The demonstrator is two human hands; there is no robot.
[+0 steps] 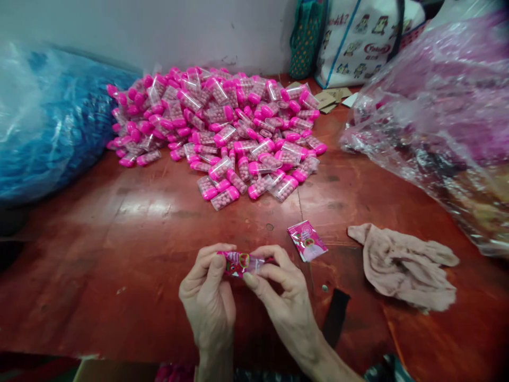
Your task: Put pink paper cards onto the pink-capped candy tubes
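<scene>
My left hand [209,297] and my right hand [280,294] together pinch a small pink candy tube with a red label [240,263], held level just above the red-brown table [119,249]. The left fingers grip its left end, the right fingers its right end. A flat pink label sleeve [307,240] lies on the table just right of my right hand. A big heap of pink-capped clear candy tubes [222,124] sits farther back at the centre.
A beige cloth [405,265] lies at the right. A clear plastic bag of pink goods [441,106] fills the right side, a blue plastic bag [43,122] the left. Printed bags [358,37] stand against the back wall. A box edge [115,370] shows at the bottom.
</scene>
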